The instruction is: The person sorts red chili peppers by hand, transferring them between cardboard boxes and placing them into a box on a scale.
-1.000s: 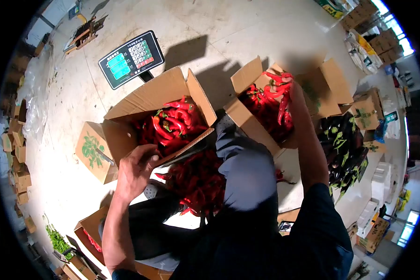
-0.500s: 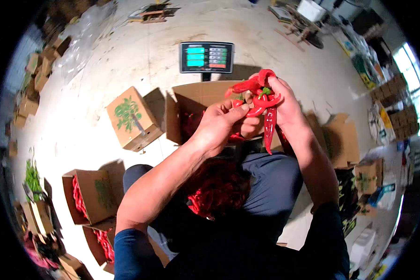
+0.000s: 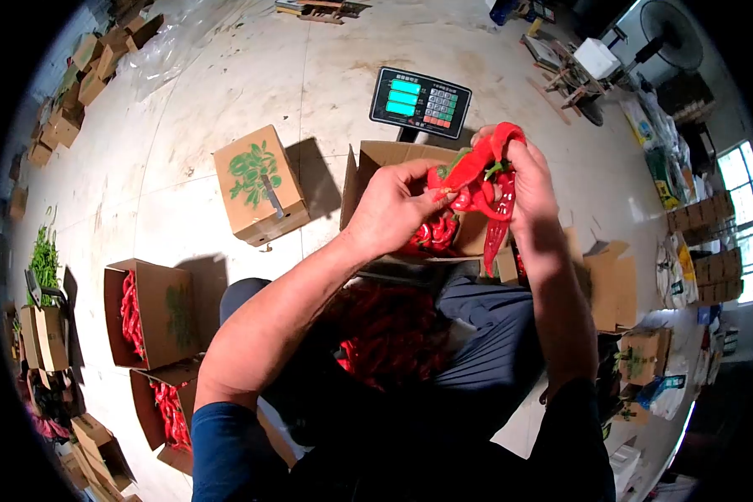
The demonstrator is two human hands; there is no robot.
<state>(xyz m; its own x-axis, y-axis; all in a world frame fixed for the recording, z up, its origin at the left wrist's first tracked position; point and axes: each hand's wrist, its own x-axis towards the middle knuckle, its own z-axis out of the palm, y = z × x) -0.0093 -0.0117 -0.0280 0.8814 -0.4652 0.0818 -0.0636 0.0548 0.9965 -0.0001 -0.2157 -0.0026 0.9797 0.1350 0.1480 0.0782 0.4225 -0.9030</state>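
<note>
Several red peppers (image 3: pixel 475 171) are held up between both hands, above an open cardboard box (image 3: pixel 393 154) with more red peppers (image 3: pixel 437 233) inside. My left hand (image 3: pixel 397 205) pinches a pepper at the left of the bunch, thumb and fingers closed on it. My right hand (image 3: pixel 527 180) is wrapped round the other peppers; one long pepper hangs down beside its palm. Between my legs lies a heap of red peppers (image 3: pixel 385 335), partly in shadow. The scale display (image 3: pixel 420 102) stands just behind the box.
A closed box with a green plant print (image 3: pixel 259 184) is on the floor at the left. Lower left, two open boxes hold red peppers (image 3: pixel 131 314). Green peppers (image 3: pixel 43 259) are at the far left. An open box (image 3: pixel 611 284) lies right, and a fan (image 3: pixel 671 35) stands upper right.
The view has swung round from the right-hand box. My right hand has brought its peppers over the box by the scale, and my left hand has left the box edge and grips a pepper.
</note>
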